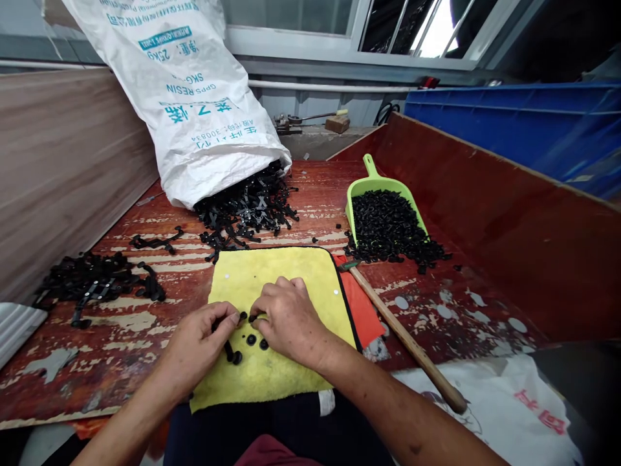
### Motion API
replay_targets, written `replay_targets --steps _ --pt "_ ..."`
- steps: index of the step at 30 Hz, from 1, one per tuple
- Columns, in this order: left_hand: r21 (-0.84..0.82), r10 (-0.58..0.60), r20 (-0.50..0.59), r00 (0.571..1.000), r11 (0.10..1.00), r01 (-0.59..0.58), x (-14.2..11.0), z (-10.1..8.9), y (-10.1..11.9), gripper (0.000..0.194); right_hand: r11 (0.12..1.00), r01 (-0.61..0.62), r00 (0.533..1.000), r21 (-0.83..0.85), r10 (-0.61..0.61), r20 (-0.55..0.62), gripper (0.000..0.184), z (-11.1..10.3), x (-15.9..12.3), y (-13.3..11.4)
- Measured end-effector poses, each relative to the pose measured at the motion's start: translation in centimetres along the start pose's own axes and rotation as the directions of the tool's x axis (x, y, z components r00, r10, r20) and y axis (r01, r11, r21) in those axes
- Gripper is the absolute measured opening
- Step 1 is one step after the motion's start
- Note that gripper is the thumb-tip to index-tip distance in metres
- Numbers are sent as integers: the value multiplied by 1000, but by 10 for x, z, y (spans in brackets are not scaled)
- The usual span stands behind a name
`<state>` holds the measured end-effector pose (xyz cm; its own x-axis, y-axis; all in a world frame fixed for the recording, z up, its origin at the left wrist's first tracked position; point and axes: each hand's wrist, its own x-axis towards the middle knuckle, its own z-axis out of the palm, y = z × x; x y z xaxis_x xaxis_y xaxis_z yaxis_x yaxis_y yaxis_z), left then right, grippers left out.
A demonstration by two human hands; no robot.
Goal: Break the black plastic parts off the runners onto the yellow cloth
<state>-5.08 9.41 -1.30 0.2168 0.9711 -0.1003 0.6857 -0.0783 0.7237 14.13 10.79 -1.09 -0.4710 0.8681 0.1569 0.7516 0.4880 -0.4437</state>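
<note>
Over a yellow cloth (291, 278), my left hand (201, 340) is closed on a black plastic bracket (235, 355). Its round-ended arms stick out below and beside my fingertips. Just to the right, my right hand (288, 323) pinches a small black plastic piece (252, 318); my fingers partly cover it. The two hands are close together, with a narrow gap between the pieces. Beneath them on the cloth lie a small round black piece (251, 339) and another black piece (263, 344) beside my right fingers.
Black brackets spill from a white sack (208, 123) at the back. Another bracket pile (97, 281) lies left. A green dustpan (370, 167) holds small black pieces (388, 223). A wooden-handled hammer (407, 336) lies right of the cloth. Wooden boards (485, 200) wall the worktable.
</note>
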Motion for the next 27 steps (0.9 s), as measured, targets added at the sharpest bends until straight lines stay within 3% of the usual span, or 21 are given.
replay_targets --steps 13,22,27 --pt "75 -33 83 996 997 27 10 3 1 36 999 -26 999 19 26 19 7 0 3 2" --pt "234 46 56 997 971 -58 11 2 -2 32 1000 -18 999 -5 18 31 5 -1 2 1" --pt "64 8 -27 1000 998 -6 10 -8 -6 35 1000 -10 1000 -3 10 8 7 1 3 1"
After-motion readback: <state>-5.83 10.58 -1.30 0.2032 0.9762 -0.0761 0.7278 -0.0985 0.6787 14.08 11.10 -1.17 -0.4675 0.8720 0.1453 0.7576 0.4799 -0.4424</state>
